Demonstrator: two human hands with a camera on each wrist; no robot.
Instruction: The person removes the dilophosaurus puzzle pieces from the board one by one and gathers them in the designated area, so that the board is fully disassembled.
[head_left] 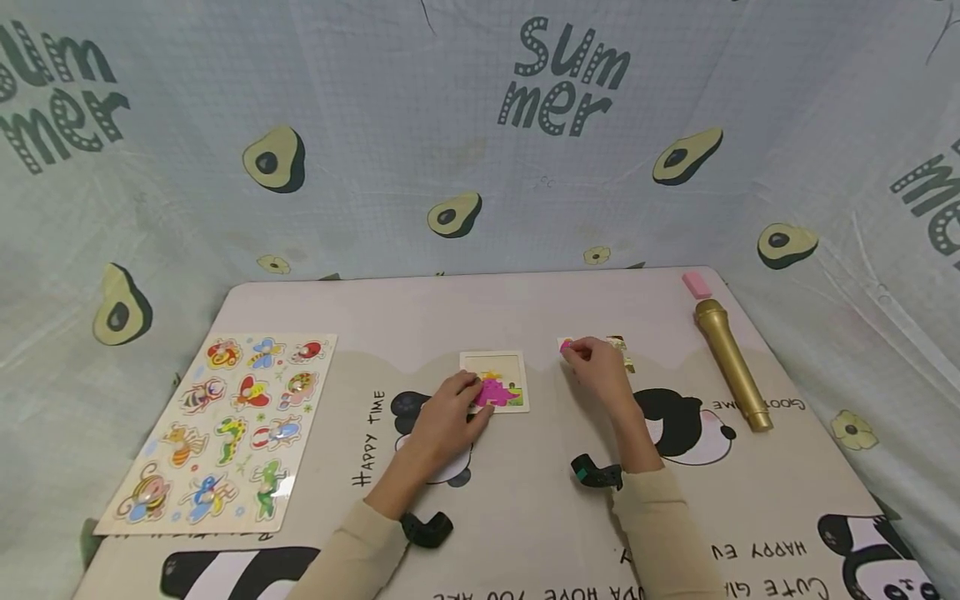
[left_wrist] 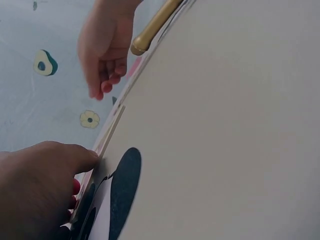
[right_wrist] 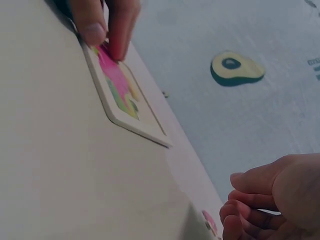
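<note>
- The right hand (head_left: 600, 375) hangs over a loose pink piece (head_left: 566, 342), fingers loosely bent; neither wrist view shows anything held in them (the head view does overlap fingertips and piece).
- The left hand (head_left: 450, 412) rests across the near left part of a small cream tray (head_left: 510, 364), thumb at its near rim and fingertips on the pink picture (head_left: 500, 392); it looks like a press rather than a grip.
- The relation that counts, I judge: the loose pink piece lies right of the tray, apart from it and slightly farther from the person. The right hand is far nearer to it; its long axis I cannot tell (fingers cover much of it).
- The tray is shallow and lies flat. The pink picture, with green and yellow parts, fills its near portion; the far portion shows bare cream.
- Just past the right hand lie yellow-green pieces (head_left: 629, 366), partly hidden.
- A gold microphone-shaped object (head_left: 733, 365) lies farther right, its long axis slanting away from the person, with a pink block (head_left: 696, 285) beyond its far end.
- Well to the left, a sheet of cartoon insects (head_left: 225, 433) lies flat on the surface (head_left: 405, 312) (long side running away from the person).
</note>
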